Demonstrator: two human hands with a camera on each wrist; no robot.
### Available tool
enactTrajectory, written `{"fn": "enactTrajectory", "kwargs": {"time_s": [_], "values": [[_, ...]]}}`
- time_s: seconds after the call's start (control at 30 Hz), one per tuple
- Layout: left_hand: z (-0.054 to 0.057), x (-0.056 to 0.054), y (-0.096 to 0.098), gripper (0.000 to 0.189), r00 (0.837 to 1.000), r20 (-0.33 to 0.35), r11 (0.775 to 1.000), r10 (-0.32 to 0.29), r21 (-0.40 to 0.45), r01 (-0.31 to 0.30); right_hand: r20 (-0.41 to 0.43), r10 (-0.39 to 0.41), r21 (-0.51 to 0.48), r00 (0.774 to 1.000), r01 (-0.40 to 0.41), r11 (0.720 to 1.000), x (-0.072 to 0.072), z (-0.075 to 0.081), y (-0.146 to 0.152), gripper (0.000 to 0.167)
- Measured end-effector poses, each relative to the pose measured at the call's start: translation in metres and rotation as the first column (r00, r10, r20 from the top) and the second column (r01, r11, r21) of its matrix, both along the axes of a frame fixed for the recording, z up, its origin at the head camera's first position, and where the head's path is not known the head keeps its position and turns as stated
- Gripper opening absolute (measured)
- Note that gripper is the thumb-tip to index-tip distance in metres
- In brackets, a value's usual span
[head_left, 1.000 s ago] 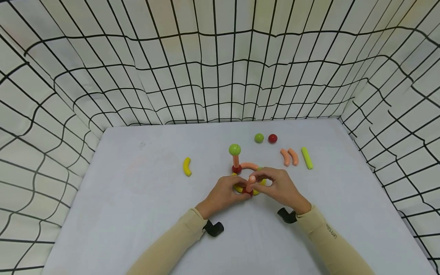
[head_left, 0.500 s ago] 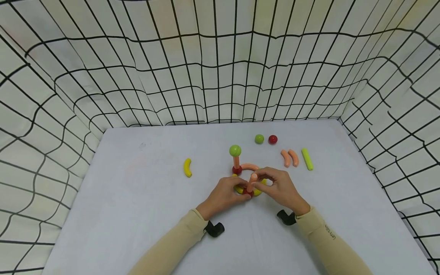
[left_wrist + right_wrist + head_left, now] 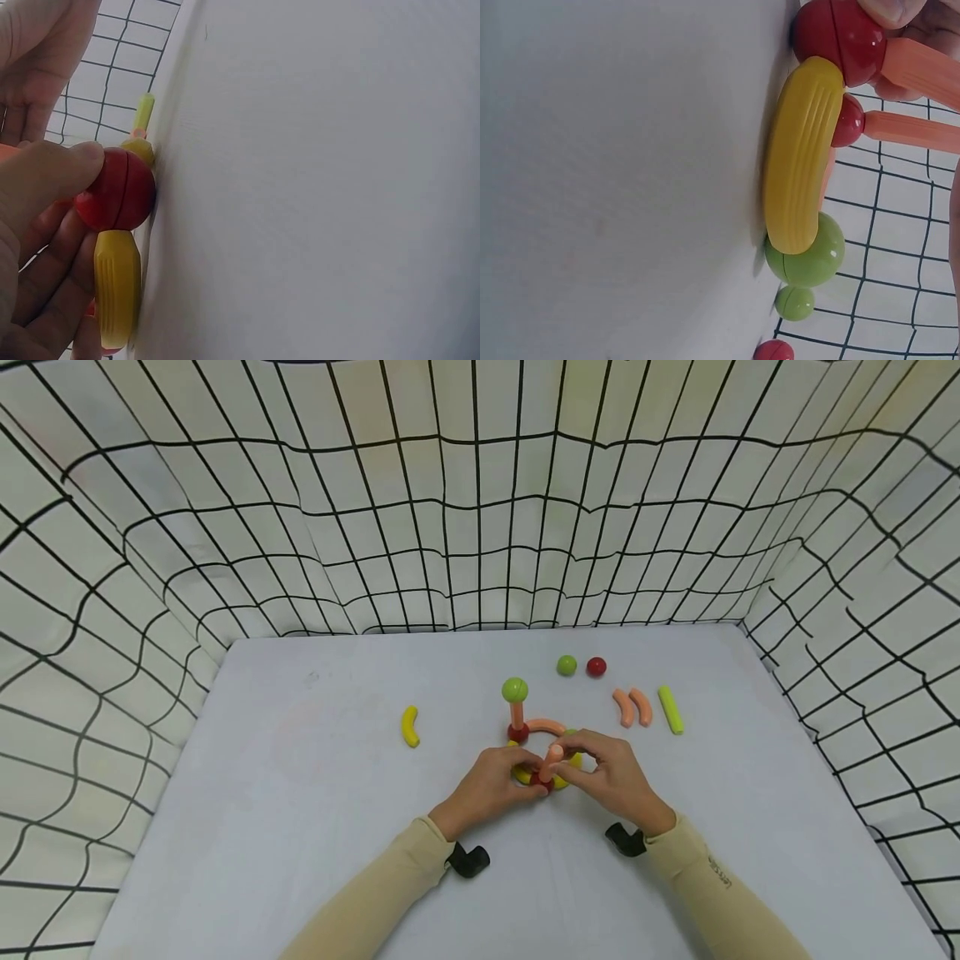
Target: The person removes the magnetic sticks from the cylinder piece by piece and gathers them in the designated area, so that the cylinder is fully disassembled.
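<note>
My left hand (image 3: 491, 781) holds a red ball (image 3: 116, 189) between thumb and fingers, low against the table. From this ball rises a salmon-pink stick (image 3: 551, 762), pinched by my right hand (image 3: 611, 772) with thumb and fingertips. Yellow curved pieces (image 3: 799, 161) meet the ball on both sides. They belong to a ring of joined pieces lying flat, with a green ball (image 3: 814, 251) and a pink curved piece (image 3: 546, 726) in it. At the ring's far left, another red ball (image 3: 517, 732) bears an upright pink stick topped by a green ball (image 3: 515, 690). My hands hide part of the ring.
On the white table (image 3: 300, 793), a yellow curved piece (image 3: 410, 727) lies to the left. Behind the ring sit a loose green ball (image 3: 567, 666) and red ball (image 3: 596, 667). Two pink curved pieces (image 3: 623, 707) and a light-green stick (image 3: 671, 709) lie right. Black netting surrounds the table.
Both hands stay in nearly the same place on the red ball and the pink stick. The stick's tilt shifts slightly between the frames.
</note>
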State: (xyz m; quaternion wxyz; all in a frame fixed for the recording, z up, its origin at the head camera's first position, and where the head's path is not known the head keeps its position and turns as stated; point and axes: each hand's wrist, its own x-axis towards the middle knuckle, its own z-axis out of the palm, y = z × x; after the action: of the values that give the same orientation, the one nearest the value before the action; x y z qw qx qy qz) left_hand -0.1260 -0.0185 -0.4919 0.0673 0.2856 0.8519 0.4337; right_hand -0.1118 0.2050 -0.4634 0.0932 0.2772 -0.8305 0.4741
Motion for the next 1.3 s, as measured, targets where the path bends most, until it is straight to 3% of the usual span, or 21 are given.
{"fn": "enactTrajectory", "kwargs": {"time_s": [0.3, 0.53, 0.8, 1.1, 1.3], "values": [[-0.001, -0.001, 0.000, 0.026, 1.000, -0.008, 1.000, -0.005, -0.014, 0.004, -0.027, 0.003, -0.015, 1.000, -0.003, 1.000, 0.001, 0.001, -0.003, 0.029], [0.000, 0.001, 0.000, 0.028, 1.000, -0.003, 1.000, -0.004, -0.026, 0.004, 0.000, -0.032, -0.019, 0.999, 0.032, 0.999, 0.003, 0.000, -0.001, 0.029], [0.003, 0.001, 0.001, 0.030, 1.000, 0.016, 0.999, 0.001, -0.042, -0.001, -0.091, -0.068, -0.083, 0.994, 0.060, 0.995, -0.009, 0.020, 0.003, 0.033], [0.002, -0.001, 0.002, 0.030, 0.999, 0.048, 0.999, 0.000, -0.051, 0.002, 0.101, 0.014, -0.190, 0.995, 0.005, 0.982, -0.014, 0.020, 0.011, 0.026], [0.003, -0.001, 0.001, 0.030, 0.998, 0.057, 0.999, 0.009, -0.052, -0.006, 0.156, -0.053, -0.175, 0.986, 0.080, 0.981, -0.016, 0.018, 0.018, 0.023]]}}
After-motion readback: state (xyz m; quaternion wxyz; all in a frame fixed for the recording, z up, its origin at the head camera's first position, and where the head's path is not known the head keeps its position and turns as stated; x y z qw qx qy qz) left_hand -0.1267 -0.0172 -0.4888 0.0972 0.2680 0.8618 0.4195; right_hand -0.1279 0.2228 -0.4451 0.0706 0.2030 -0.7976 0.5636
